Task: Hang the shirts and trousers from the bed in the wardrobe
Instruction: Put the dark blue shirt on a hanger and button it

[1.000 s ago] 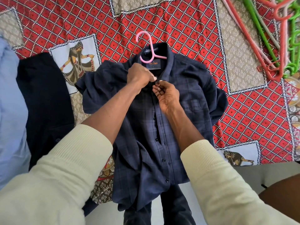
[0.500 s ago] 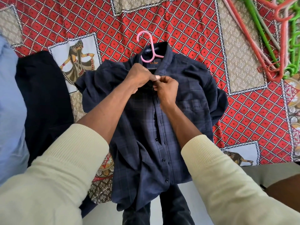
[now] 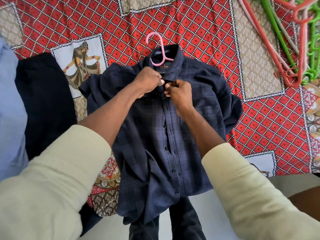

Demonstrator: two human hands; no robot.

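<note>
A dark navy checked shirt (image 3: 173,135) lies front-up on the patterned bed cover, with a pink hanger (image 3: 156,47) inside it, its hook sticking out past the collar. My left hand (image 3: 147,80) pinches the left side of the shirt's front just below the collar. My right hand (image 3: 178,92) pinches the facing edge, fingertips almost touching the left hand at the top button. Lower buttons run down the placket. A dark garment (image 3: 43,101) lies to the left, and a pale blue one (image 3: 8,110) at the far left edge.
The red and beige patterned bed cover (image 3: 190,23) fills the view. A heap of red, pink and green hangers (image 3: 294,40) lies at the top right. Dark trousers (image 3: 187,222) show below the shirt's hem at the bed's near edge.
Both hands have crept up the shirt's front toward the collar and drawn closer together at the top button. The shirt and hanger lie where they were.
</note>
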